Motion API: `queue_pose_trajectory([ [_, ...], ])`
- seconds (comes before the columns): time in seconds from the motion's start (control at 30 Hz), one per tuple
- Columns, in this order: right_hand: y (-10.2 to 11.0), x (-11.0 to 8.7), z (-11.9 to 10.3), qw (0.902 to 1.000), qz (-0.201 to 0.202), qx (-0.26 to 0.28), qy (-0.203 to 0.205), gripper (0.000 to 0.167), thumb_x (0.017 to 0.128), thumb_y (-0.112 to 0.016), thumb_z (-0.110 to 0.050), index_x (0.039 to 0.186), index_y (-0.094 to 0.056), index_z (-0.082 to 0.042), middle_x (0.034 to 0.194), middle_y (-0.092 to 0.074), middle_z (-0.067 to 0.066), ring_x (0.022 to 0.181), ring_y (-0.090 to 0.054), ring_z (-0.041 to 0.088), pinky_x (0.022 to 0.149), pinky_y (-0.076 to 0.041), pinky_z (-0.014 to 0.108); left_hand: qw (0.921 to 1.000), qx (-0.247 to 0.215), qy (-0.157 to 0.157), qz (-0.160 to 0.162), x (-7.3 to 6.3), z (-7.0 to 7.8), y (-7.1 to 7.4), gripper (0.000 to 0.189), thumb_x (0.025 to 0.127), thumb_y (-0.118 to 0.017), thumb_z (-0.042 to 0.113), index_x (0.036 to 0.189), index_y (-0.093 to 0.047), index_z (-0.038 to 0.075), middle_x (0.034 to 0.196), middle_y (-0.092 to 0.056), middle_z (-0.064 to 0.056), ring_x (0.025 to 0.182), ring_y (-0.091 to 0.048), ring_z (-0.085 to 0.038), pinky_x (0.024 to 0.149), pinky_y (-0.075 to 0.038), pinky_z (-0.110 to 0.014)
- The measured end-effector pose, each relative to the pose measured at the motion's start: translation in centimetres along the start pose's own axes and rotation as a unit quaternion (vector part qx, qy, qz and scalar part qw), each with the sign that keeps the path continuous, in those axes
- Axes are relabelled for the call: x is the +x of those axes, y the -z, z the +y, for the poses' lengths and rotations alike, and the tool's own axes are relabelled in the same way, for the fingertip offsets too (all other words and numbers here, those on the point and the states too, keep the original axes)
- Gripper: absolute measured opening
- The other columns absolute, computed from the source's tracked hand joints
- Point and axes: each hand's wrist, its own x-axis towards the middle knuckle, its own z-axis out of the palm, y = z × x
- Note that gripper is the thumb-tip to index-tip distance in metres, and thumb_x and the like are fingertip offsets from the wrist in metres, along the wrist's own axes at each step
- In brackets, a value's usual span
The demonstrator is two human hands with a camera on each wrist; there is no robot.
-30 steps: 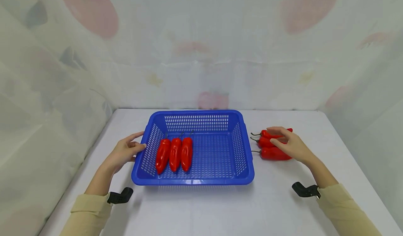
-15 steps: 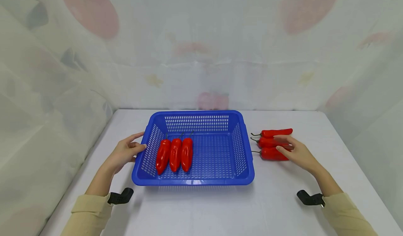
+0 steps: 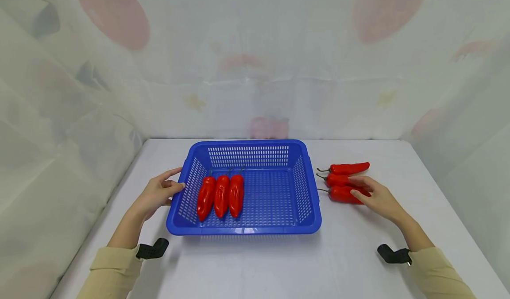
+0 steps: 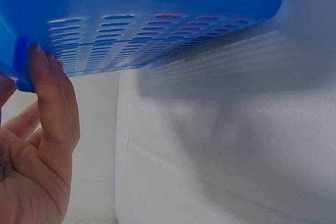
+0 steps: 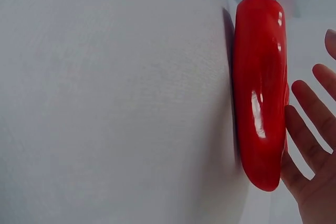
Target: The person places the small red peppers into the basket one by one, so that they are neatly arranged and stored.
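Note:
My left hand (image 3: 155, 193) pinches the left rim of a blue plastic basket (image 3: 244, 231); in the left wrist view its fingers (image 4: 50, 93) curl at the rim. Inside the basket, three red chili peppers (image 3: 221, 197) lie side by side on the left. Three more lie stacked front to back on the table, right of the basket. Over the nearest chili pepper (image 3: 340, 194) my right hand (image 3: 380, 198) reaches with loosely bent fingers, overlapping the middle chili pepper (image 3: 335, 180). In the right wrist view its fingers are spread beside the glossy near pepper (image 5: 260, 93).
The third chili pepper (image 3: 350, 168) lies at the back of the right-hand row, stem toward the basket. All this stands on a white table (image 3: 279, 268) with patterned white sheeting (image 3: 326, 104) behind and at both sides. Black wrist cameras (image 3: 393, 254) sit at both cuffs.
My right hand has moved toward me and slightly right, from above the back peppers to the nearest one, uncovering the back pepper. The left hand and basket have stayed in place.

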Motion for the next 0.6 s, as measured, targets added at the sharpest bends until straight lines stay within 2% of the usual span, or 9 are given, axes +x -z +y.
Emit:
queue_pose_trajectory([
  [0.1, -0.04, -0.09, 0.18, 1.0, -0.006, -0.002, -0.004, 0.043, 0.087, -0.063, -0.021, 0.126, -0.052, -0.005, 0.123, -0.053, 0.016, 0.108, -0.052, 0.033, 0.078, -0.043, 0.009, 1.0, -0.001, 0.0, -0.001, 0.01, 0.01, 0.02, 0.066, 0.091, -0.058, 0.025, 0.147, -0.024, 0.018, 0.098, -0.058, -0.021, 0.078, -0.064, -0.023, 0.07, -0.056, -0.04],
  [0.23, -0.14, -0.18, 0.31, 0.9998, -0.017, -0.003, -0.013, 0.044, 0.087, -0.063, -0.023, 0.126, -0.051, -0.004, 0.124, -0.053, 0.018, 0.109, -0.051, 0.034, 0.078, -0.043, 0.01, 1.0, -0.002, 0.002, -0.002, 0.0, 0.02, 0.04, 0.066, 0.091, -0.058, 0.026, 0.147, -0.024, 0.018, 0.098, -0.059, -0.02, 0.078, -0.064, -0.023, 0.07, -0.056, -0.04],
  [0.3, -0.23, -0.23, 0.35, 0.9996, -0.021, -0.007, -0.017, 0.045, 0.087, -0.063, -0.024, 0.126, -0.051, -0.005, 0.125, -0.052, 0.018, 0.11, -0.05, 0.034, 0.08, -0.048, 0.017, 1.0, -0.002, 0.002, -0.003, -0.01, 0.04, 0.04, 0.067, 0.091, -0.058, 0.026, 0.147, -0.024, 0.018, 0.097, -0.059, -0.02, 0.078, -0.064, -0.023, 0.07, -0.056, -0.039],
  [0.4, -0.47, -0.28, 0.47, 0.9994, -0.026, -0.007, -0.024, 0.046, 0.087, -0.063, -0.025, 0.127, -0.051, -0.006, 0.127, -0.05, 0.019, 0.113, -0.047, 0.035, 0.084, -0.053, 0.035, 1.0, -0.003, 0.002, -0.003, -0.01, 0.06, 0.02, 0.067, 0.09, -0.058, 0.027, 0.147, -0.024, 0.018, 0.097, -0.059, -0.02, 0.078, -0.064, -0.023, 0.07, -0.057, -0.039],
  [0.5, -0.71, -0.33, 0.61, 0.999, -0.032, -0.005, -0.03, 0.047, 0.087, -0.063, -0.025, 0.127, -0.05, -0.006, 0.128, -0.048, 0.021, 0.116, -0.044, 0.039, 0.086, -0.048, 0.052, 1.0, -0.004, 0.003, -0.003, -0.01, 0.06, 0.02, 0.067, 0.09, -0.058, 0.027, 0.147, -0.024, 0.018, 0.097, -0.059, -0.02, 0.078, -0.064, -0.023, 0.07, -0.057, -0.039],
  [0.6, -0.95, -0.36, 0.76, 0.9987, -0.037, -0.007, -0.034, 0.048, 0.086, -0.064, -0.025, 0.127, -0.05, -0.006, 0.127, -0.048, 0.022, 0.117, -0.042, 0.041, 0.088, -0.045, 0.057, 1.0, -0.006, 0.002, -0.003, 0.0, 0.04, 0.03, 0.067, 0.09, -0.058, 0.026, 0.147, -0.024, 0.018, 0.097, -0.059, -0.02, 0.078, -0.064, -0.023, 0.07, -0.057, -0.039],
])
